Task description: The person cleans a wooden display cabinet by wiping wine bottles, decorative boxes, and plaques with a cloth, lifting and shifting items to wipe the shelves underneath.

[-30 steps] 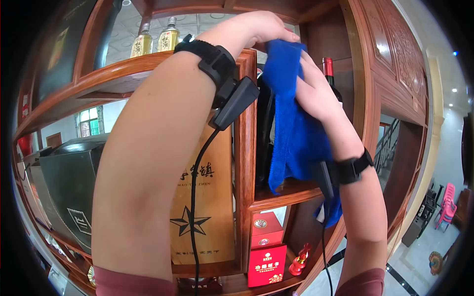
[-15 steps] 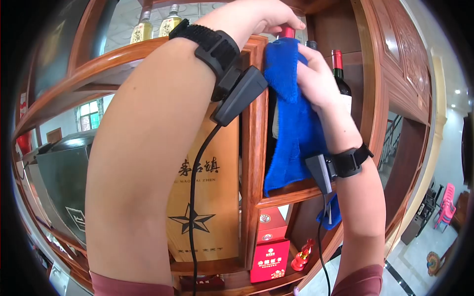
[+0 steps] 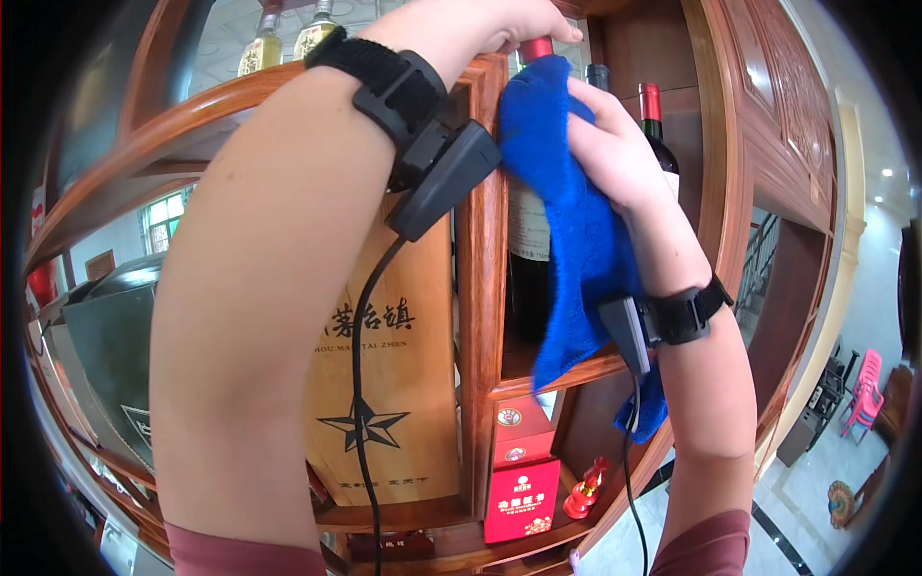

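Observation:
At the top edge, my left hand bends over the red-capped neck of a wine bottle, its fingers closed around the top. The bottle stands in a shelf compartment, its pale label partly showing. My right hand grips a blue cloth and presses it against the bottle's upper part; the cloth hangs down past the shelf edge and hides much of the bottle. Behind my right hand stands another wine bottle with a red cap. A dark-capped bottle shows between them.
Left of the compartment is a tall wooden box with a star. Below are a red box and a red gourd-shaped ornament. Another blue cloth hangs near my right forearm. Two yellowish bottles stand on the upper shelf.
The blue cloth has swung and shifted right at its lower part, uncovering the bottle's label and dark body. Both hands stay at the bottle; the view has shifted slightly.

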The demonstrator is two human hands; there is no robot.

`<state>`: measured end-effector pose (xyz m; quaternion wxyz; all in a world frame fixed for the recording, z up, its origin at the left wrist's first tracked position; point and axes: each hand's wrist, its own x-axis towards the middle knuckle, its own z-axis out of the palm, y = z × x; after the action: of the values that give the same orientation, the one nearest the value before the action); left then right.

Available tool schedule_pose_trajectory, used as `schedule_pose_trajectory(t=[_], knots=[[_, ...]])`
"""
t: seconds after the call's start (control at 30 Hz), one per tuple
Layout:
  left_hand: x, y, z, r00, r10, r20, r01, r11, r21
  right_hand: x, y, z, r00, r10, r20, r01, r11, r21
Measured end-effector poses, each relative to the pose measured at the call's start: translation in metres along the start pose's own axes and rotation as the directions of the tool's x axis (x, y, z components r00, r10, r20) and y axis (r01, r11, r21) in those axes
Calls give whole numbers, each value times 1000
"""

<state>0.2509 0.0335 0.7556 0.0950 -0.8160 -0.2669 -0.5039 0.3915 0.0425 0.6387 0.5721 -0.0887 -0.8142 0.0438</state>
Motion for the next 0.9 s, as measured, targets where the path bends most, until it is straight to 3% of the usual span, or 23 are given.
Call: schedule_pose_trajectory(t=[0.03,0.1,0.17,0.3,0.37,0.43,0.47,0.5,0.6,0.67,0.7,0.8,0.87,0.9], knots=[[-2,2,0,998,-35,-51,34,999,-30,-3,1,1,997,-82,0,82,996,-34],[0,-4,0,996,20,-92,-26,998,-64,-20,6,1,999,-40,35,41,999,-14],[3,-8,2,988,72,-135,-85,992,-93,-45,9,8,995,46,-90,-44,999,22],[9,-8,3,988,31,-149,-47,993,-106,-92,7,22,966,217,-140,-193,967,167],[11,-6,3,993,-32,-111,16,990,-139,-107,14,22,953,288,-91,-249,920,302],[10,-5,4,994,-27,-108,14,993,-121,-123,14,13,837,547,20,-544,828,134],[10,-5,4,994,-23,-108,11,994,-105,-132,12,14,872,487,57,-488,851,193],[11,-6,4,994,-23,-108,12,995,-104,-133,11,8,877,458,148,-476,870,129],[13,-8,5,999,-22,-43,19,996,-86,-134,6,7,881,422,216,-456,878,147],[14,-5,6,985,-162,66,166,984,-62,-134,7,8,909,352,221,-393,901,181],[9,0,3,984,-164,63,168,984,-59,-134,4,9,910,349,224,-391,902,184],[1,8,-4,952,-172,254,178,984,1,-134,-4,10,866,442,233,-486,854,184],[3,2,1,965,-172,199,177,984,-6,-135,-3,7,870,446,210,-452,892,-19],[1,2,3,974,-170,148,174,985,-16,-139,-1,6,871,444,211,-451,892,-18]])
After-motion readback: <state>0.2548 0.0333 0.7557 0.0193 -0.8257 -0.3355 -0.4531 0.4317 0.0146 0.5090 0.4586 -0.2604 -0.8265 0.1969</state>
